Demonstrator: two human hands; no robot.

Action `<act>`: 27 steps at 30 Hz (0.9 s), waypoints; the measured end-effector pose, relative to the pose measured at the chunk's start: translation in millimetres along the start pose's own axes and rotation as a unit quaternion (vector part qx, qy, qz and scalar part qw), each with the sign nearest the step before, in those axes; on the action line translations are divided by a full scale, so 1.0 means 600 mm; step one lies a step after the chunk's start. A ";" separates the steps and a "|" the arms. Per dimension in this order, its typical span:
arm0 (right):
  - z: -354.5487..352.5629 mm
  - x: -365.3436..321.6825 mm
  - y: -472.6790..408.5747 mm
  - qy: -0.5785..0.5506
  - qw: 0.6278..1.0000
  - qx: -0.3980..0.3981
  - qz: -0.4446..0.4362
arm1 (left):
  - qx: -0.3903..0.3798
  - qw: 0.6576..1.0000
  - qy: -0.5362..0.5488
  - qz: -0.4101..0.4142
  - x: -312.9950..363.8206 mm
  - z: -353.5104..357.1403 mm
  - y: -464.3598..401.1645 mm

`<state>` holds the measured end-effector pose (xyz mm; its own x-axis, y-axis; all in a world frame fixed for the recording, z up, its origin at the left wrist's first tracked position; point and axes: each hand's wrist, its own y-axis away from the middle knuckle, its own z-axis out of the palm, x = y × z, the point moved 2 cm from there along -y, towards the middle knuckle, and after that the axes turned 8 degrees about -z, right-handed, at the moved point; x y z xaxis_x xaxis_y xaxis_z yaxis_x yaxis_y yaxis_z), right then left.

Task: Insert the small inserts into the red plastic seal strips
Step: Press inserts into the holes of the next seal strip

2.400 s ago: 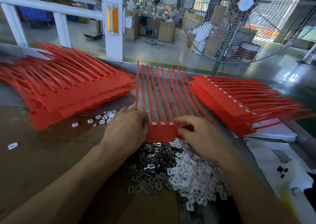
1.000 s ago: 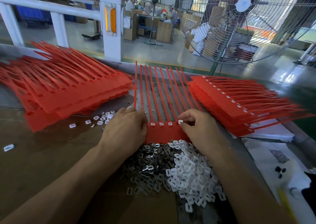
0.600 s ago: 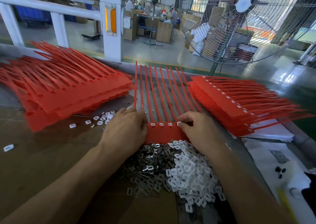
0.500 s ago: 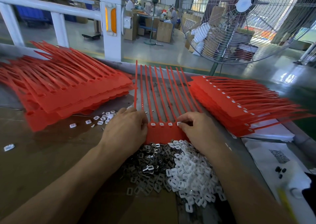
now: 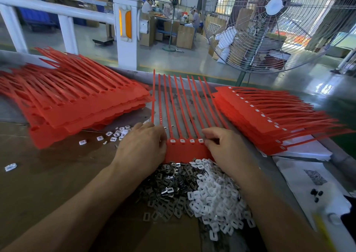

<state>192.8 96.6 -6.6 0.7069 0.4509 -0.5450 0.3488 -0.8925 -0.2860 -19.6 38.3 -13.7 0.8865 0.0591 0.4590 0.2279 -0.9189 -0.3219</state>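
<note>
A big round metal fan (image 5: pixel 273 26) stands on the floor behind the brown surface (image 5: pixel 48 174). To the left of the fan is a white post (image 5: pixel 126 28) with orange lights on it, and a white rail (image 5: pixel 57 8) runs left from the post. Far behind the post, people sit at a desk with brown boxes (image 5: pixel 185 37) near them. In front of the fan, at the right edge of the surface, lie white papers (image 5: pixel 316 182).
</note>
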 end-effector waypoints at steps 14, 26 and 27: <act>0.005 -0.014 0.005 0.114 0.992 -0.037 -0.029 | 0.000 1.000 -0.004 0.000 0.001 0.000 0.000; 0.007 -0.041 -0.004 0.201 0.977 -0.075 -0.018 | 0.003 1.000 -0.005 -0.006 0.001 -0.001 0.001; 0.004 -0.040 -0.004 0.190 0.979 -0.074 -0.014 | 0.002 1.000 -0.005 -0.005 0.001 -0.001 0.001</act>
<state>173.3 88.1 5.2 0.8639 0.4633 -0.1973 0.4369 -0.8845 -0.1639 -19.1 37.5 -12.8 0.8883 0.0728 0.4534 0.2387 -0.9167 -0.3205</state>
